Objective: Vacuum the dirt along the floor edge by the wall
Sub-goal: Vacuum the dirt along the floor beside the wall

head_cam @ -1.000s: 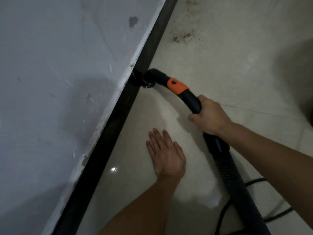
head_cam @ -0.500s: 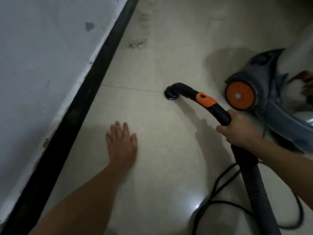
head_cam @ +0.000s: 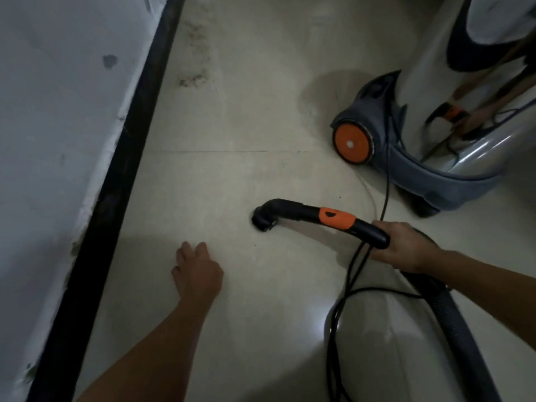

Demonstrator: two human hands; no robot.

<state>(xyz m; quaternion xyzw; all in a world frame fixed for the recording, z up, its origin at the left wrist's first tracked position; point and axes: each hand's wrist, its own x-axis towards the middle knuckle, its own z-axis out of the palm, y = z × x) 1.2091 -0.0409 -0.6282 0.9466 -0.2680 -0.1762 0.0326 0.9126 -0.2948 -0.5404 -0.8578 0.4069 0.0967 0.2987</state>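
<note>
— Down on the floor [head_cam: 261, 111], well apart from the wall [head_cam: 58, 140], why is the nozzle [head_cam: 262, 220] there?
— The right hand [head_cam: 406, 248] grips the handle [head_cam: 333, 217], mouth down on the tile; I'd judge it must go to the edge next. The left hand [head_cam: 198, 274] holds nothing and is propped on the floor, likely for balance.
— And the dirt [head_cam: 194, 79]?
— One brownish patch beside the black skirting [head_cam: 121, 175], far ahead of the nozzle. One vacuum [head_cam: 435, 175], one orange wheel [head_cam: 352, 143] showing, one hose [head_cam: 464, 329], one cord [head_cam: 351, 274].

Pale tiled floor [head_cam: 261, 117], black skirting [head_cam: 114, 198].
</note>
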